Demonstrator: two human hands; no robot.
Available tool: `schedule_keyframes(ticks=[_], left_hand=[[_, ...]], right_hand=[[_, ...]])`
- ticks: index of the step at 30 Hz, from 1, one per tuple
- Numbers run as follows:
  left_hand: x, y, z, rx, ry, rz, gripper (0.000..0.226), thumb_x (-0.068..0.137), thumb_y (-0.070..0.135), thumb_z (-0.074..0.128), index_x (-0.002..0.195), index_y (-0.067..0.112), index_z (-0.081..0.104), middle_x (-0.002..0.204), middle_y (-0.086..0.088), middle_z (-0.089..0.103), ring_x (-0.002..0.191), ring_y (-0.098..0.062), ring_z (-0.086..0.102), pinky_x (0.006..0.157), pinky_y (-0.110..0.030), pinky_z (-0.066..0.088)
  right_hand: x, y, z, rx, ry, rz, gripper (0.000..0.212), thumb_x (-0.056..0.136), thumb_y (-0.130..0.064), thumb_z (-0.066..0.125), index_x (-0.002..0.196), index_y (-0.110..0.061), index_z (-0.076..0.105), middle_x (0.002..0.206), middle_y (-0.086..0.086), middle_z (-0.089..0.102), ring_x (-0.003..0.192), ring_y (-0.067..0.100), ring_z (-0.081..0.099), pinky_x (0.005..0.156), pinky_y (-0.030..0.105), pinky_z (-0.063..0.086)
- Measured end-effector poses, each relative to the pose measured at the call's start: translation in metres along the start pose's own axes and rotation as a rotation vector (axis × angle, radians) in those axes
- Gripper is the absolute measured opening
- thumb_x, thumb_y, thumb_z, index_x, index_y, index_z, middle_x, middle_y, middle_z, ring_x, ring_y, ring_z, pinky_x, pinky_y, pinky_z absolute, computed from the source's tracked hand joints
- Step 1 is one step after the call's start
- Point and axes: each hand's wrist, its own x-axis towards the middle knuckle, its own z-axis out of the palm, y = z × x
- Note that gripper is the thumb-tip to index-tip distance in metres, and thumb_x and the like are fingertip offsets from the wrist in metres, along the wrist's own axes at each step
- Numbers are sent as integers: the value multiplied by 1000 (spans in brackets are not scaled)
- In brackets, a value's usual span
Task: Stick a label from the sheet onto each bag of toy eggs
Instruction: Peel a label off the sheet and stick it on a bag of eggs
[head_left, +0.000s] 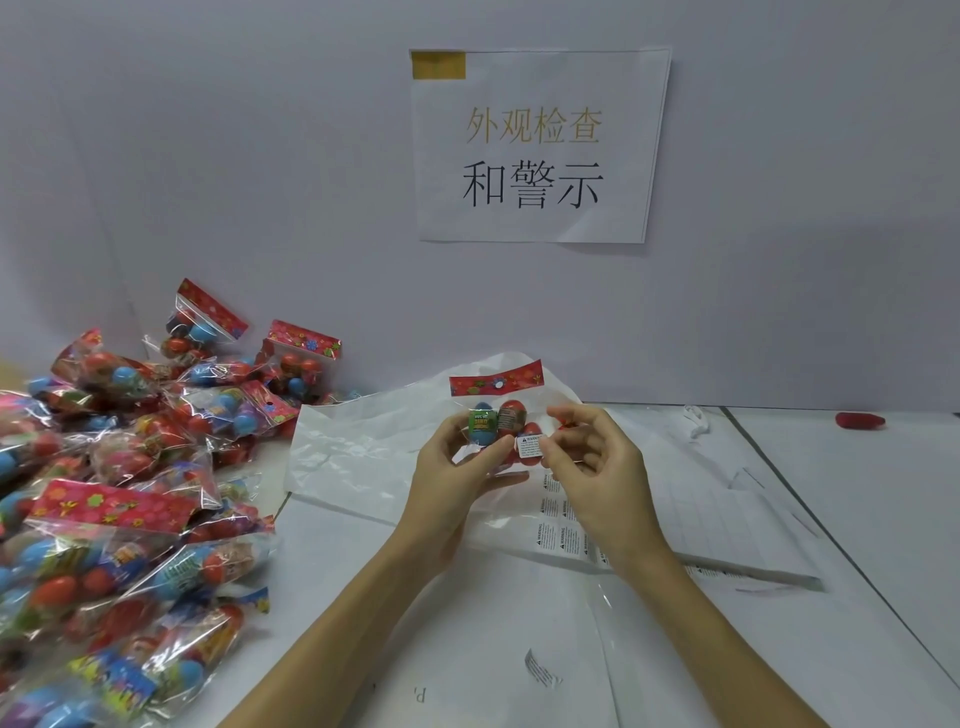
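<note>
My left hand (451, 470) grips a clear bag of toy eggs (497, 415) with a red header card, held upright above the table's middle. A small white warning label (529, 447) lies on the bag's lower front. My right hand (589, 457) has its fingers curled at the label's right edge, thumb and forefinger touching the label and bag. Under the hands lies the label sheet (558, 538), with rows of white warning labels on it.
A big heap of bags of toy eggs (119, 499) fills the table's left side. A crumpled white plastic bag (353, 447) lies behind the hands. White paper sheets (737, 519) spread to the right, a red object (860, 420) sits far right, and a loose label (540, 670) lies near the front.
</note>
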Motion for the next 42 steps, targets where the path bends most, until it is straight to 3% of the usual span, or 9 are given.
schedule_keyframes(ticks=[10,15,20,25,27,29,33,39,42], left_hand=[[1,-1,0,24,5,-11,34,89,19,81,119,25,67,106,9,77,95,-23,78,71,-28,62],[0,1,1,-4,-7,-3,48,78,30,86,122,22,67,115,-1,75,97,-28,78,74,-32,63],[-2,1,0,17,-28,47,49,75,28,93,116,29,66,108,7,75,95,-26,78,73,-28,62],[-3,5,3,87,5,60,56,71,38,90,121,35,63,106,19,74,92,-12,77,71,-22,60],[-2,5,3,83,-31,56,55,75,35,90,123,32,64,111,12,75,99,-17,76,74,-26,62],[-3,5,3,64,-84,59,49,79,31,90,122,29,67,114,4,76,103,-22,75,78,-28,62],[-3,8,3,15,-89,46,43,76,32,90,114,33,71,112,3,77,103,-21,76,78,-24,60],[-3,11,-1,9,-8,-48,51,76,42,92,117,20,71,106,0,79,93,-17,78,72,-28,61],[-1,16,-9,-91,121,-115,39,85,38,82,112,10,76,103,-9,80,89,-22,78,67,-28,60]], right_hand=[[0,2,2,-51,15,7,26,96,-13,73,120,-19,68,103,-5,73,93,5,70,83,19,60],[0,3,2,-54,9,6,24,96,-12,73,118,-19,70,100,-4,73,90,8,71,83,20,60],[0,4,1,-18,-3,-1,24,95,-12,74,116,-22,69,93,-5,73,86,10,73,77,20,59],[-6,5,13,-217,113,55,48,90,-44,74,131,-30,52,115,-12,56,93,6,66,68,15,57],[-7,3,13,-101,25,155,49,87,-61,63,124,-30,60,97,-11,67,79,5,67,63,17,55],[-6,2,10,61,-125,239,43,91,-62,58,109,-26,74,74,-9,69,63,6,62,59,18,52],[-4,1,12,351,-128,430,37,98,-51,58,106,-23,80,91,10,78,75,16,69,72,27,59],[-1,1,1,87,-234,234,23,98,-40,67,99,-20,78,67,-2,64,62,10,61,64,19,52],[0,0,-5,-4,-339,214,19,99,-34,69,104,-17,78,66,-3,63,59,8,58,62,18,51]])
